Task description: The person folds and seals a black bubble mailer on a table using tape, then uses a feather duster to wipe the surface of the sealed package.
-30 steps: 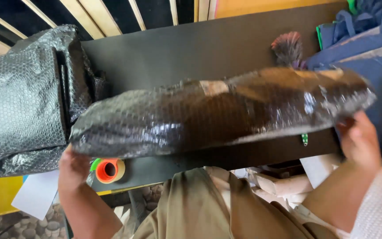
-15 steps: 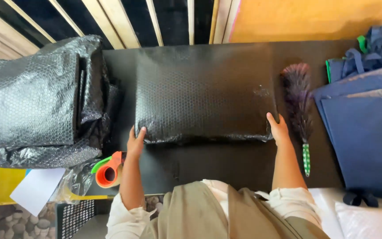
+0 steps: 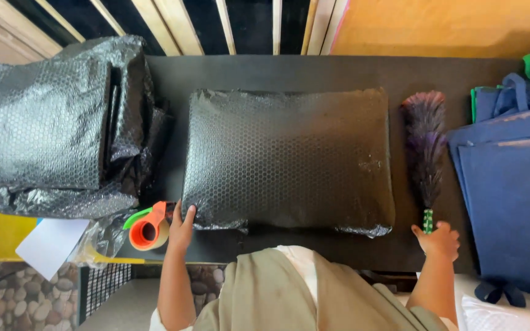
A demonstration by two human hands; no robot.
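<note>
Left hand [image 3: 180, 230] touching bubble-wrap parcel [image 3: 289, 159]; right hand [image 3: 440, 240] gripping duster [image 3: 426, 147]

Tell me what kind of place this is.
Probably a packing bench: a black bubble-wrapped parcel on a black table, more stacked bubble wrap, and a tape dispenser by the left hand.

We see a black bubble-wrapped parcel [image 3: 289, 160] lying flat on the dark bench [image 3: 277, 72]. Our left hand [image 3: 181, 228] touches its near left corner, just beside an orange tape dispenser [image 3: 147, 227]. Our right hand [image 3: 440, 240] rests at the green handle of a feather duster [image 3: 426, 147].
</note>
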